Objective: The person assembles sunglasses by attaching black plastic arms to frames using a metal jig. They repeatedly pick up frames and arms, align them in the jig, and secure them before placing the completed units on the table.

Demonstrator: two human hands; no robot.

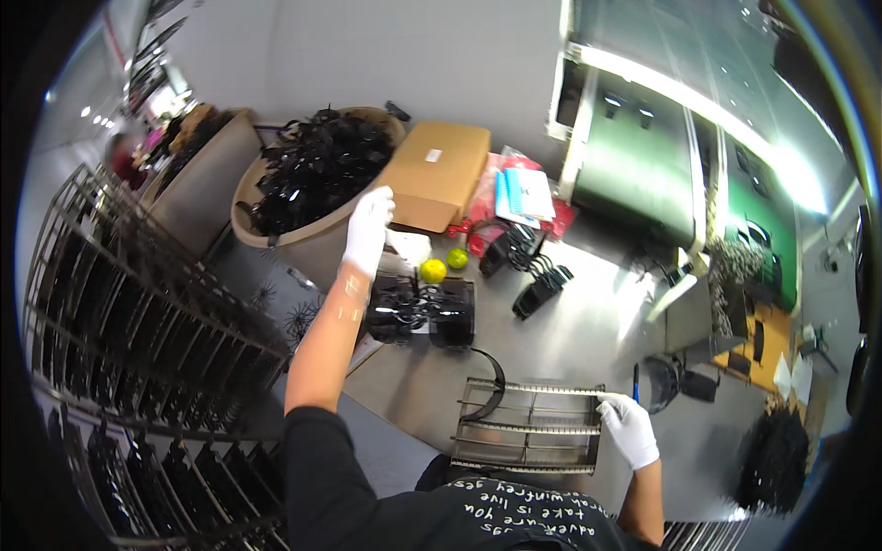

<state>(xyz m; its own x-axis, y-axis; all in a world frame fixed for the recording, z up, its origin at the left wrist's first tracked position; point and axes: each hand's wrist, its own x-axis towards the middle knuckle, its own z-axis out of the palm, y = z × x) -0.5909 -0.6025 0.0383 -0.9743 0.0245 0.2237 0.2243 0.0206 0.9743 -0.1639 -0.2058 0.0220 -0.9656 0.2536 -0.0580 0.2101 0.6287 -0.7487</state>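
My left hand, in a white glove, is raised beside the brown cardboard box. Its fingers are curled closed; whatever may be in them is hidden. My right hand, gloved too, closes on the right edge of a metal rack with slotted bars, close to my body. One thin black curved strip rests across the rack's left part. Beyond it, on the metal table, stand bundles of glossy black curved pieces. A yellow ball and a yellow-green ball lie behind them.
A large tan tub heaped with black pieces stands far left. Racks of hanging black strips fill the left side. Blue-and-white booklets lie on red plastic near the box. Green machinery stands far right. Another person is at far left.
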